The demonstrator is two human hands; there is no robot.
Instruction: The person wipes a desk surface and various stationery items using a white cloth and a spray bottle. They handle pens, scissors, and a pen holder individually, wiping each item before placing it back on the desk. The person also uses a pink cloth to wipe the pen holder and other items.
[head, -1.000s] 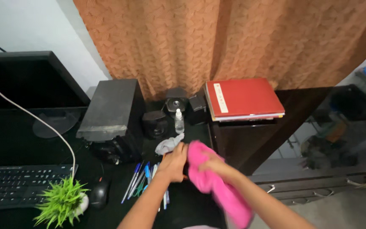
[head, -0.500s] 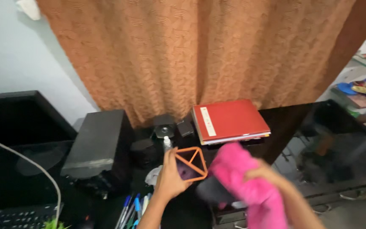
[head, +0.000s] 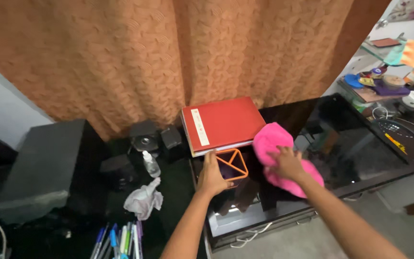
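Two bare hands meet near the middle of the frame, over a glossy black table (head: pixel 360 144). The left hand (head: pixel 212 176) grips an orange wire-frame holder (head: pixel 232 164), fingers wrapped along its left edge, thumb side toward the camera. The holder has a square rim crossed by diagonal bars and sits just below the front edge of a red book (head: pixel 221 123), which lies flat on a thin stack at center frame. The right hand (head: pixel 287 163) presses flat, fingers spread, on a pink cloth (head: pixel 279 156) bunched on the table just right of the holder; the cloth reaches up beside the book's lower right corner.

Left of center, a small clear bottle (head: pixel 151 164) stands upright among dark round objects, and a crumpled grey-white rag (head: pixel 143 200) lies just below it. At the bottom left, a fan of pens (head: pixel 120 240) shows, mostly blue and white. A dark grey box (head: pixel 41 165) fills the left side. An orange-brown curtain (head: pixel 168 52) hangs across the top. In the upper right, a shelf (head: pixel 384 84) carries assorted colourful small items, too small to tell apart.
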